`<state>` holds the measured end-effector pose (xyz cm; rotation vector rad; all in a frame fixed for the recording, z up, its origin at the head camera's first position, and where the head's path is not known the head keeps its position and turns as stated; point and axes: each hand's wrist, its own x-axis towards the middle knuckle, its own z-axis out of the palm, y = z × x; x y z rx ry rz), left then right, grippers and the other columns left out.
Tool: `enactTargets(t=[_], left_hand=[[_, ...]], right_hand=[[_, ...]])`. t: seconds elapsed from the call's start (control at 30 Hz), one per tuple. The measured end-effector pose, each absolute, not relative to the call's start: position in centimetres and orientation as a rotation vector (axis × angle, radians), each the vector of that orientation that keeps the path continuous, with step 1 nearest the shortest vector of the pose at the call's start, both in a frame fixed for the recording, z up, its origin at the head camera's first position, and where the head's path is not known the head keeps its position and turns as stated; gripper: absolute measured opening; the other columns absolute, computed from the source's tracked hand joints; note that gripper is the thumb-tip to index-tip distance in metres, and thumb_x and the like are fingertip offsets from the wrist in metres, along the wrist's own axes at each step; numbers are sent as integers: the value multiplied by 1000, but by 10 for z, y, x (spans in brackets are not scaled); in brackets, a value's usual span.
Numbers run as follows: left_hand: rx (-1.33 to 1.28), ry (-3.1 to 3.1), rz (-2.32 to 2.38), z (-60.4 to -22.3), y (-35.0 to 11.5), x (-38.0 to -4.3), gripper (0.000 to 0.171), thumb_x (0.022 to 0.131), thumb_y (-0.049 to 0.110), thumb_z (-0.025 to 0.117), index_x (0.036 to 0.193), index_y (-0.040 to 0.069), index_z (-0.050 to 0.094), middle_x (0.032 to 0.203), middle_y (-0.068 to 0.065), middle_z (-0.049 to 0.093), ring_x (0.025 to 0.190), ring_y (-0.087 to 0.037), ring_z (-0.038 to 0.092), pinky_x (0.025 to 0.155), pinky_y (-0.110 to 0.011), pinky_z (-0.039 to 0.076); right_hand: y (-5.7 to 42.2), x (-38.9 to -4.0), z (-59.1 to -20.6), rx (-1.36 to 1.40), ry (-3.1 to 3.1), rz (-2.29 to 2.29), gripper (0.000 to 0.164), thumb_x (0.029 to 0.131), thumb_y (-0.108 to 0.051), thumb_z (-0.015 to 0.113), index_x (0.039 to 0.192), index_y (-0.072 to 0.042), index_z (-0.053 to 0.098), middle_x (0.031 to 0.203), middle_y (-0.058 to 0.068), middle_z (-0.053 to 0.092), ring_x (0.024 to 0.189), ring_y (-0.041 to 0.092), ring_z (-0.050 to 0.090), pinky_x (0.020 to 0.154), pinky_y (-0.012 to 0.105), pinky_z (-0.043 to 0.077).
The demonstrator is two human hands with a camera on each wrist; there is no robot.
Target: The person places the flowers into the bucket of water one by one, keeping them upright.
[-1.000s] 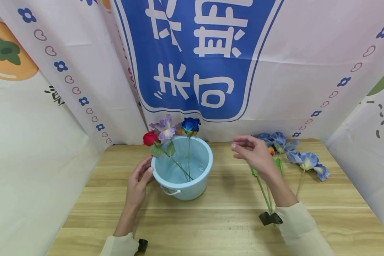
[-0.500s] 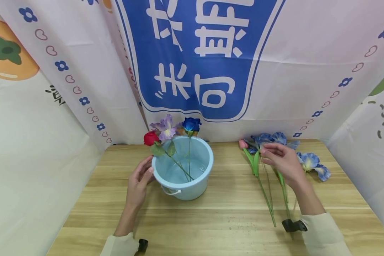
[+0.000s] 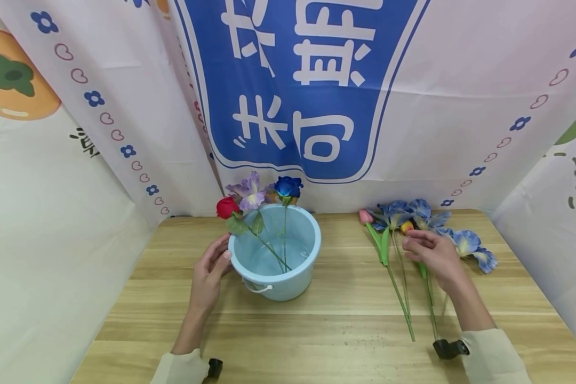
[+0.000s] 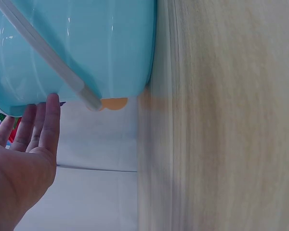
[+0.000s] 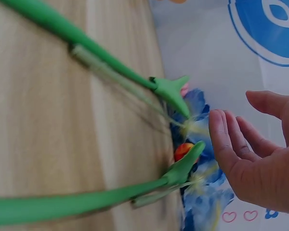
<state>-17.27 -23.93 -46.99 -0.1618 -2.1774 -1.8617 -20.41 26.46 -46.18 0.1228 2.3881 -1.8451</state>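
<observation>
My left hand (image 3: 207, 272) rests against the left side of a light blue bucket (image 3: 278, 285). The left wrist view has its fingers fairly straight along the outer wall of the bucket (image 4: 86, 53). A red rose (image 3: 228, 207), a purple iris (image 3: 250, 193) and a blue rose (image 3: 288, 186) stand in the bucket, leaning on its rim. Just above an orange-yellow tulip (image 3: 407, 227), my right hand (image 3: 434, 256) hovers with loosely bent fingers and holds nothing. In the right wrist view, the orange tulip (image 5: 184, 151) lies a little apart from the fingertips.
Left of my right hand, a pink tulip (image 3: 365, 216) lies on the wooden table (image 3: 345, 320). Blue irises (image 3: 466, 242) lie around the tulips, stems toward me. Behind the table hangs a printed cloth (image 3: 427, 154). The bucket's white handle (image 3: 256, 289) hangs down in front.
My right hand has moved rightward and slightly toward me, from beside the pink tulip to over the orange-yellow one. My left hand and the bucket have stayed in place.
</observation>
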Motion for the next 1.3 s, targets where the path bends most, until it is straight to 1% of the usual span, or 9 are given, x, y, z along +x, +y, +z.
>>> enactTargets(t=[0.13,0.47,0.6,0.7,0.77,0.9,1.03,1.1,1.3], left_hand=[[-163,-2175,-1863,-470,-239,-173,44,113,14,55,155,1,53,131,14,67,118,1,68,92,-21,65],[-166,-2188,-1854,-470,-240,-173,44,113,15,55,155,2,53,133,12,67,119,1,68,93,-21,65],[-168,-2177,-1856,-470,-240,-173,44,112,14,55,155,1,54,133,9,67,119,1,68,92,-21,65],[-169,-2175,-1858,-471,-240,-173,44,112,13,55,154,1,54,138,-3,68,118,1,69,91,-22,65],[-172,-2175,-1860,-471,-240,-172,44,112,13,55,154,1,54,142,-13,66,118,1,68,91,-22,65],[-181,-2181,-1865,-471,-240,-172,44,113,13,54,155,1,53,147,-26,61,119,2,68,92,-21,65],[-183,-2184,-1865,-470,-240,-172,45,113,14,54,156,1,52,148,-28,60,119,2,67,93,-20,64],[-181,-2185,-1864,-469,-240,-172,45,113,14,54,156,1,52,148,-27,60,119,2,67,93,-20,64],[-185,-2184,-1858,-469,-240,-173,44,113,14,53,156,1,52,147,-27,60,118,2,68,92,-20,65]], right_hand=[[268,-204,-469,119,2371,-1832,66,110,-28,63,160,7,39,147,26,55,107,2,72,103,31,64],[274,-205,-483,100,2343,-1810,65,111,-24,62,161,9,37,151,34,51,107,1,72,101,29,65],[275,-209,-488,84,2345,-1728,65,111,-23,62,161,9,36,155,37,49,121,20,72,100,31,65],[274,-213,-488,62,2334,-1655,65,111,-21,60,162,9,34,158,38,45,136,40,64,101,34,65],[273,-216,-489,56,2326,-1616,65,112,-20,59,162,11,33,159,39,44,139,45,59,100,35,65],[272,-219,-489,98,2298,-1615,61,110,-14,60,160,14,35,156,41,46,126,35,70,97,35,67],[271,-220,-487,133,2291,-1645,58,108,-7,62,157,15,39,151,38,53,106,12,75,91,33,68],[270,-220,-487,142,2292,-1657,57,107,-4,63,156,15,41,148,36,57,100,5,75,89,33,69],[268,-221,-487,142,2274,-1666,61,106,-8,68,156,14,41,149,35,57,101,6,76,92,33,68]])
